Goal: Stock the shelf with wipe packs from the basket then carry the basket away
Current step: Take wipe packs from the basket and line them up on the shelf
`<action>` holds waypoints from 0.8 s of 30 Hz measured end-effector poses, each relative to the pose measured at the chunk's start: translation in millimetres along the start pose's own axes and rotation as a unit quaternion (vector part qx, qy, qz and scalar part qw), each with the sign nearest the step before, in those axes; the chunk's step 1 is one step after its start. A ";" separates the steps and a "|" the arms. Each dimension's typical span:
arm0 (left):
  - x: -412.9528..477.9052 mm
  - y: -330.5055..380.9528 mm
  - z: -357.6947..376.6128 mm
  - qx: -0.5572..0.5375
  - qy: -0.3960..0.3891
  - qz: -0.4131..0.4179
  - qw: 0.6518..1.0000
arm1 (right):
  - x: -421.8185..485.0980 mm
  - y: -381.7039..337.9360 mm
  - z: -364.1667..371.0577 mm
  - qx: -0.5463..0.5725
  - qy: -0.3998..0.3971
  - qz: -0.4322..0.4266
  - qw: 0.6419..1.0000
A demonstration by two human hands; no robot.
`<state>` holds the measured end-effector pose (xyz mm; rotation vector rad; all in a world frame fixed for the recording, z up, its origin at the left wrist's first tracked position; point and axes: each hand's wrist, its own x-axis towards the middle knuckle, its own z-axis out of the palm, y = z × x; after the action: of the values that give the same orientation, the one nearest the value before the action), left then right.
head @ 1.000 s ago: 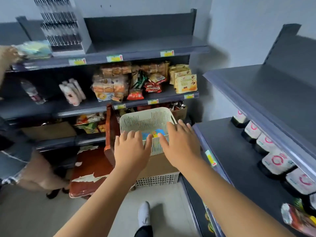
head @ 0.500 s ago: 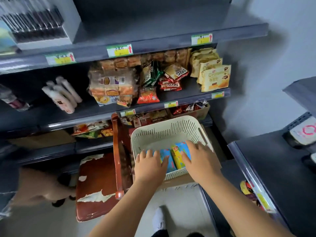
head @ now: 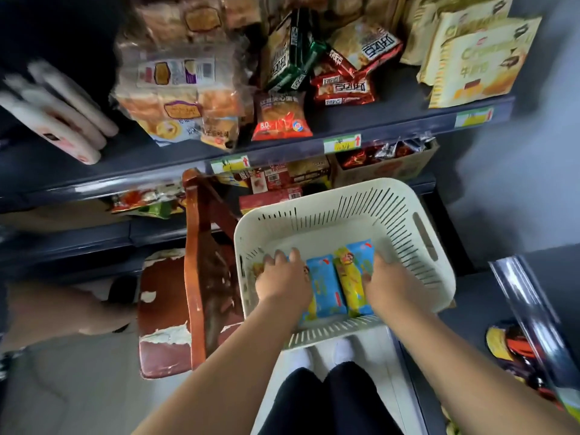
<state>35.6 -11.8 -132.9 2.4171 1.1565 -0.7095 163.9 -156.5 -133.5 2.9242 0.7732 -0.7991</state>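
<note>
A cream slotted basket (head: 417, 277) stands in front of me, below the snack shelf. Several blue and yellow wipe packs (head: 324, 287) lie side by side on its bottom. My left hand (head: 282, 282) reaches into the basket, its fingers curled over the leftmost pack, which is mostly hidden beneath it. My right hand (head: 390, 288) is in the basket too, its fingers curled down around the right side of the rightmost pack (head: 353, 277).
A worn red wooden chair (head: 166, 312) stands just left of the basket. The grey snack shelf (head: 282, 149) runs above, full of bags. A second shelf edge (head: 533, 312) lies at the right. Another person's leg (head: 62, 309) is at the left.
My view has dropped closer to the basket. Both hands have gone from the near rim down onto the packs, the left to the leftmost pack and the right to the rightmost.
</note>
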 end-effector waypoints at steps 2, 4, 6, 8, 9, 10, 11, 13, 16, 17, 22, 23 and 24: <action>17.3 -3.6 4.9 0.024 -0.044 -0.006 0.999 | 15.0 0.2 10.1 0.004 -0.031 0.030 0.999; 33.1 -7.8 7.0 0.040 -0.064 0.000 0.997 | 20.8 -2.0 15.6 -0.011 -0.045 0.032 0.998; 42.8 -11.7 3.8 0.058 -0.068 0.014 0.996 | 21.1 -4.8 22.2 -0.016 -0.040 0.029 0.999; 47.8 -14.1 -2.1 0.072 -0.077 0.025 0.994 | 20.2 -7.0 28.2 0.007 -0.035 0.036 0.999; 48.5 -14.9 -5.5 0.072 -0.083 0.027 0.994 | 21.3 -7.6 30.9 0.028 -0.036 0.043 0.998; 49.1 -15.7 -8.2 0.070 -0.090 0.030 0.993 | 22.6 -7.8 31.1 0.051 -0.043 0.056 0.996; 49.3 -16.4 -11.2 0.067 -0.098 0.036 0.992 | 25.0 -7.5 30.7 0.080 -0.050 0.080 0.992; 51.9 -17.7 -18.4 0.076 -0.116 0.057 0.989 | 33.1 -5.8 30.7 0.136 -0.051 0.121 0.982; 55.8 -20.6 -28.0 0.106 -0.117 0.100 0.982 | 44.5 -4.5 34.5 0.154 -0.064 0.133 0.977; 55.3 -21.0 -30.8 0.111 -0.111 0.107 0.982 | 45.2 -4.6 33.5 0.169 -0.076 0.140 0.973; 54.6 -26.0 -41.3 0.136 -0.117 0.128 0.975 | 41.4 -3.7 28.6 0.258 -0.098 0.142 0.950; 53.8 -27.3 -44.2 0.129 -0.123 0.136 0.974 | 39.4 -3.2 28.3 0.286 -0.086 0.135 0.945; 53.2 -28.9 -47.6 0.111 -0.125 0.143 0.976 | 37.2 -2.9 26.8 0.320 -0.069 0.127 0.936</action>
<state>54.5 62.7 -128.6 2.5094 0.6443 -1.0546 177.6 -140.6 -174.3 3.3382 0.1131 -1.4286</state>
